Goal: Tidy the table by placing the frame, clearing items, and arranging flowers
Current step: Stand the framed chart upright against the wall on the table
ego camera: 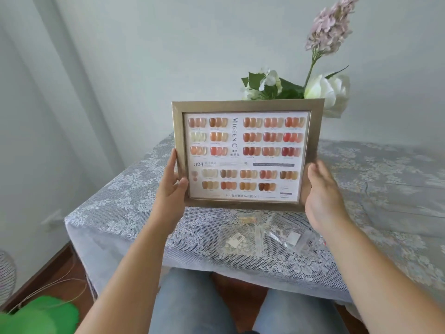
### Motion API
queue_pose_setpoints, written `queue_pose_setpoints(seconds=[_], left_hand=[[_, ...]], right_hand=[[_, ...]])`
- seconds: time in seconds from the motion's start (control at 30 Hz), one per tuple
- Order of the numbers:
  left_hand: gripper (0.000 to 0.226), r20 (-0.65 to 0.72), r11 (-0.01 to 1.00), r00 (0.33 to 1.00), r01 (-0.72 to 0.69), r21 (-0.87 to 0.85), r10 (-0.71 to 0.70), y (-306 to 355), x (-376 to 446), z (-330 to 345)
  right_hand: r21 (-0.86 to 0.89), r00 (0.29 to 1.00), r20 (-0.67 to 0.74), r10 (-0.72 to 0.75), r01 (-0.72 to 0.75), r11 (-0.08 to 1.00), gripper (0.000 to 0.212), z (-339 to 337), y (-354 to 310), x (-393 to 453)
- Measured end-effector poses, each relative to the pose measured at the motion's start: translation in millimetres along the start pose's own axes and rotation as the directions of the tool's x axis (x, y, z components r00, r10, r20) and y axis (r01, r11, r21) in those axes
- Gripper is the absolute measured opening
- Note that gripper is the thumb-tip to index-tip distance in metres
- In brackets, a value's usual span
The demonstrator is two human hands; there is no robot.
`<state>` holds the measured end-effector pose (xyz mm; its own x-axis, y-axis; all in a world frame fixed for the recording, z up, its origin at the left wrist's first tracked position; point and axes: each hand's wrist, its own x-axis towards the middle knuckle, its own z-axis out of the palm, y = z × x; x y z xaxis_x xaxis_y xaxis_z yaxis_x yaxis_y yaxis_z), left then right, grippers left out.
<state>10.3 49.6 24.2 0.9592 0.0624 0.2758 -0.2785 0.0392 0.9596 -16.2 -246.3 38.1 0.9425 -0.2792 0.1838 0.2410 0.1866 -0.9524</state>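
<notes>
A gold-edged frame (245, 155) showing a chart of nail colour samples is held upright above the table, facing me. My left hand (172, 186) grips its lower left edge, thumb on the front. My right hand (321, 194) clasps the lower right edge from the side. Behind the frame stand flowers (320, 89): white blooms with green leaves and a tall lilac spike (331, 27). Their base is hidden by the frame. Small clear plastic packets (262, 235) lie on the table below the frame.
The table (120, 203) wears a white lace cloth and stands against a pale wall. My knees in jeans (183, 302) are under its front edge. A green object (41, 317) and a fan (6, 273) sit on the floor at lower left.
</notes>
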Motion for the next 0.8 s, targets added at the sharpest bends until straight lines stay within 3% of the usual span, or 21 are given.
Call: queue_pose_setpoints(seconds=[0.1, 0.17, 0.43, 0.53, 0.8], left_hand=[[0.078, -0.068, 0.999, 0.998, -0.016, -0.028, 0.014, 2.3, -13.8, -21.1], [0.078, -0.111, 0.999, 0.994, -0.017, -0.035, 0.013, 6.4, -21.5, -34.7], [0.075, -0.231, 1.000, 0.973, 0.002, 0.011, 0.000, 21.5, -29.5, -77.9], [0.074, -0.240, 1.000, 0.971, 0.002, 0.006, 0.000, 22.6, -18.7, -88.9], [0.079, -0.304, 0.997, 0.952, 0.052, 0.048, -0.035, 3.4, 46.6, -111.0]], right_hand=[[0.049, 0.999, 0.049, 0.005, -0.007, 0.999, 0.051, 21.5, 5.7, -0.8], [0.072, 0.994, 0.108, -0.013, 0.005, 0.997, 0.039, 37.1, 11.1, -1.1], [-0.093, 0.964, 0.259, -0.053, 0.080, 0.992, 0.052, 93.6, 25.7, 1.1], [-0.069, 0.947, 0.309, -0.088, 0.114, 0.991, 0.052, 106.3, 30.0, 18.0], [-0.009, 0.947, 0.312, -0.078, 0.086, 0.996, 0.052, 143.5, 51.7, 75.7]])
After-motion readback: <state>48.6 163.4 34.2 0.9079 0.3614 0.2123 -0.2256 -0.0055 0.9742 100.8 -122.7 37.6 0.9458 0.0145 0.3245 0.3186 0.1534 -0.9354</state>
